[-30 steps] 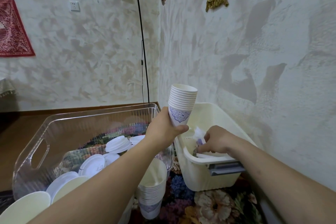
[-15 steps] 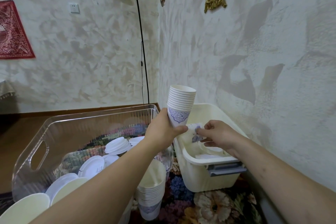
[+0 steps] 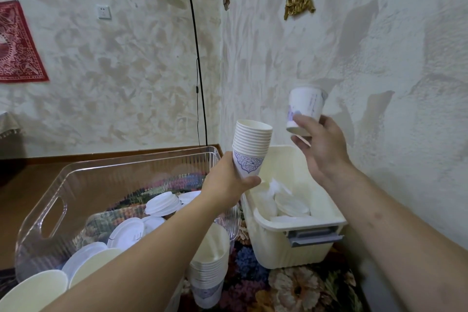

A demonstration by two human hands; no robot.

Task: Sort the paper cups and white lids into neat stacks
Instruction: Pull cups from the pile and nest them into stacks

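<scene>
Clear plastic bin [image 3: 76,185]: lower left of the frame, ribbed see-through walls with a cut-out handle on its left side; it sits on a floral-patterned cloth [image 3: 291,289].
White lids [image 3: 162,204]: lying loose and overlapping on the floor of the clear bin, some domed side up, running from its middle down toward the lower left corner of the frame.
Cream plastic tub [image 3: 283,248]: lower centre-right, just beside the clear bin and close to the wall, with a grey latch on its near rim; more white lids [image 3: 291,206] lie jumbled inside it.
Lower cup stack [image 3: 210,268]: bottom centre, standing upright below the left forearm, near the front right corner of the clear bin; whether it stands inside or just outside the bin cannot be told.
Held cup stack [image 3: 250,152]: centre of the frame, nested white paper cups with a blue ornament on the outermost one, mouths up, tilted slightly left.
Left hand [image 3: 228,185]: fingers and thumb curled round the bottom of the held cup stack.
Single paper cup [image 3: 305,109]: right of centre, higher than the held stack and apart from it, white with faint blue print, somewhat blurred.
Right hand [image 3: 321,144]: raised above the cream tub, fingertips pinching the lower part of the single paper cup, palm turned away from the camera.
</scene>
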